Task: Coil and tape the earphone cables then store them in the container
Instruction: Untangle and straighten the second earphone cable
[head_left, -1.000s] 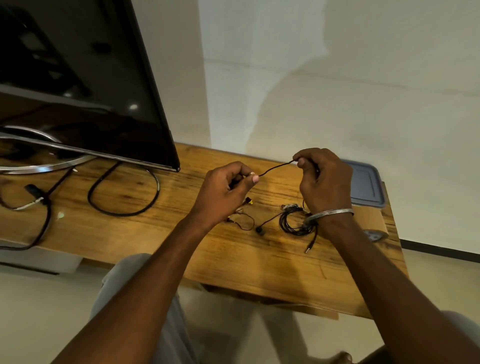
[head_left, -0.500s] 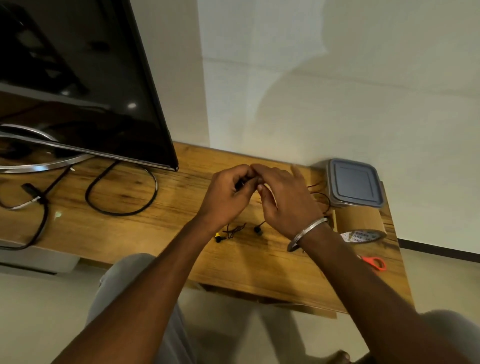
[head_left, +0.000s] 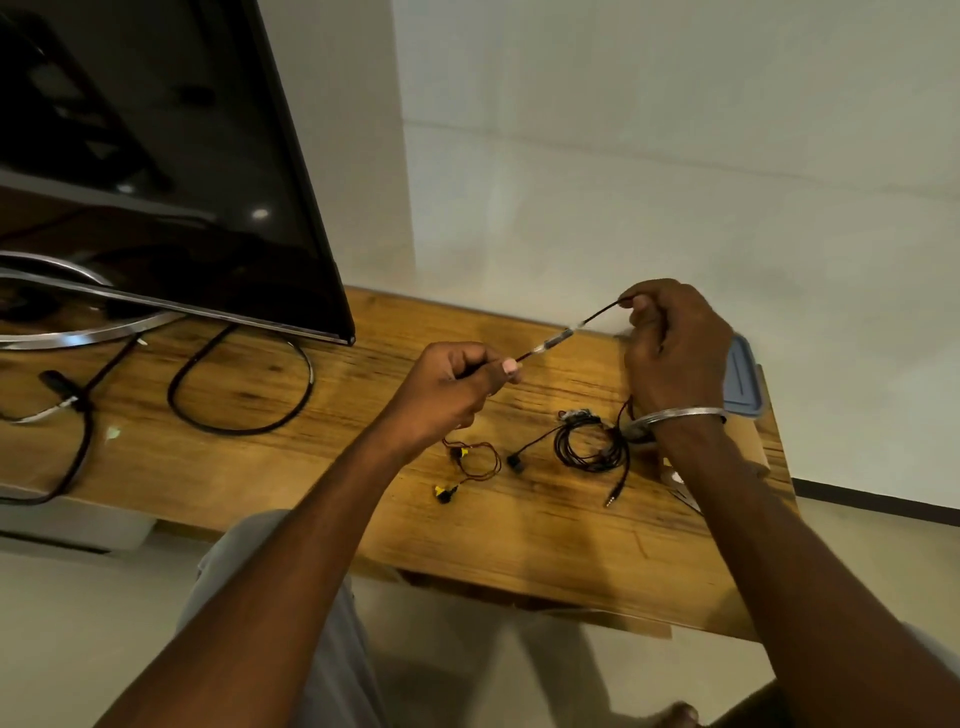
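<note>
- Grey trouser leg (head_left: 332, 623) fills the bottom of the view, under the left forearm.
- The wooden tabletop (head_left: 519, 551) lies beyond it, its near edge running across the frame.
- Two yellow earbuds (head_left: 445, 492) rest on the wood below the left hand, their thin reddish wire looped loosely beside them.
- Just to their right lies a black earphone coil (head_left: 589, 448), wound into a rough ring. One black bud sticks out to the left, and its jack plug (head_left: 613, 500) trails toward the near edge.
- The left hand (head_left: 447, 387) is raised above the tabletop, thumb and forefinger pinching a thin earphone cable (head_left: 600, 313).
- That cable runs taut, up and to the right, through a pale inline remote (head_left: 557, 341) to the right hand (head_left: 675, 353), whose curled fingers pinch its far end.
- A silver bangle (head_left: 675, 415) circles the right wrist.
- Behind the right hand sits the container (head_left: 745, 387), grey-blue lid on, mostly hidden.
- Far left, a black television (head_left: 156, 156) stands on a chrome stand (head_left: 78, 335), with a black power cord (head_left: 236, 431) looped on the wood.
- A pale wall (head_left: 675, 156) backs it all.
</note>
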